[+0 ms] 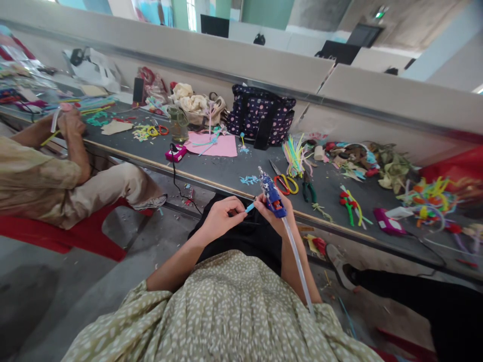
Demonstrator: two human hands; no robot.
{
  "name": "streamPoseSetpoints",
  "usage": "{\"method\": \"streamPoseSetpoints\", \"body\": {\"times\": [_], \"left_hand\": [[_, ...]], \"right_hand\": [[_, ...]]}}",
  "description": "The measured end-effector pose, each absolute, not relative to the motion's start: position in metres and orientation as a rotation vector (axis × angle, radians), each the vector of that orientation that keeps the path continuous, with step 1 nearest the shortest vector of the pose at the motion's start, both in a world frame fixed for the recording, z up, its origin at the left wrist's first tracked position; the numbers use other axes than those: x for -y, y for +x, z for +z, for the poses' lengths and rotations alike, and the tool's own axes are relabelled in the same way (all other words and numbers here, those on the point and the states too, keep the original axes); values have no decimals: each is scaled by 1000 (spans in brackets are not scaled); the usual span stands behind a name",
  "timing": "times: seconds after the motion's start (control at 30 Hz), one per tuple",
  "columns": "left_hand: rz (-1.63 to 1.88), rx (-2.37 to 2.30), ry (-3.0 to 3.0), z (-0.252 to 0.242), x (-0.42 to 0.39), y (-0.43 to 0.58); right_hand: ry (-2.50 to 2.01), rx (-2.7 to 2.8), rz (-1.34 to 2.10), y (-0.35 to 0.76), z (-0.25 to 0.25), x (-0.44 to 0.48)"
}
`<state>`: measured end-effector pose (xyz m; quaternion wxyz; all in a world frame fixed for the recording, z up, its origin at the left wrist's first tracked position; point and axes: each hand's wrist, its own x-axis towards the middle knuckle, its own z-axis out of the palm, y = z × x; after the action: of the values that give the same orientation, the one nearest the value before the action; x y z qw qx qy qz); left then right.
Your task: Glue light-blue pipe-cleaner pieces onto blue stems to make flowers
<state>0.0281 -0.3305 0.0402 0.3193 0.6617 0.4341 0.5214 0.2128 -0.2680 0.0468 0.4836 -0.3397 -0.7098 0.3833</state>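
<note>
My left hand (223,217) pinches the left end of a short light-blue piece (249,207) in front of the table edge. My right hand (277,213) is wrapped round a blue glue gun (270,193), its nozzle pointing up and away, and a clear glue stick (298,259) trails from its rear toward my lap. The fingertips of that hand are close to the right end of the blue piece; whether they touch it is unclear. Small light-blue bits (249,180) lie on the table just beyond.
On the table (211,173) are scissors (283,184), pliers (308,190), pipe cleaners (296,155), pink paper (226,146), a glass jar (178,123), a dark patterned bag (260,115) and two magenta boxes. A person (41,176) sits at left; another person's leg (400,291) extends at right.
</note>
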Motion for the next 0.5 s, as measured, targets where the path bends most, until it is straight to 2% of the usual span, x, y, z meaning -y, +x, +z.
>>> {"method": "streamPoseSetpoints", "body": {"times": [0.5], "left_hand": [[1430, -1102, 1341, 37, 327, 25]], "right_hand": [[-646, 1501, 1126, 215, 56, 281]]}}
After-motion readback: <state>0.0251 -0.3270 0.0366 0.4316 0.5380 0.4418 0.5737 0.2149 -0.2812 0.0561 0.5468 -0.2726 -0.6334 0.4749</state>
